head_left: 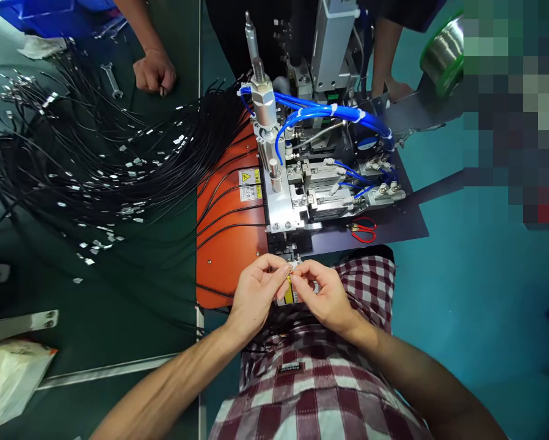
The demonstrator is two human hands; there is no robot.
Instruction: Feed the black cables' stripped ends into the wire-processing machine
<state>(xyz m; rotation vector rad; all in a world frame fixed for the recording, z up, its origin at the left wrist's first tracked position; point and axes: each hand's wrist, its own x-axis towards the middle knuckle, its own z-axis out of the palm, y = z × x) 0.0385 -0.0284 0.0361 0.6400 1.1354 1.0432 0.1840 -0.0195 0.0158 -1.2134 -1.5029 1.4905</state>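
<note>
My left hand is closed in a pinch at the front of the bench machine. A black cable runs from the left across the orange base and in under this hand. Fingertip to fingertip with it, my right hand pinches a tiny end with thin light-coloured strands, mostly hidden by the fingers. Just beneath the fingertips shows a yellow label. Several more black cables lie over the orange base plate and lead into the machine's metal block.
A large bundle of black cables with silvery ends spreads over the dark table at left. Red-handled snips lie right of the machine. A wrench, a solder spool and another person's hand are farther back.
</note>
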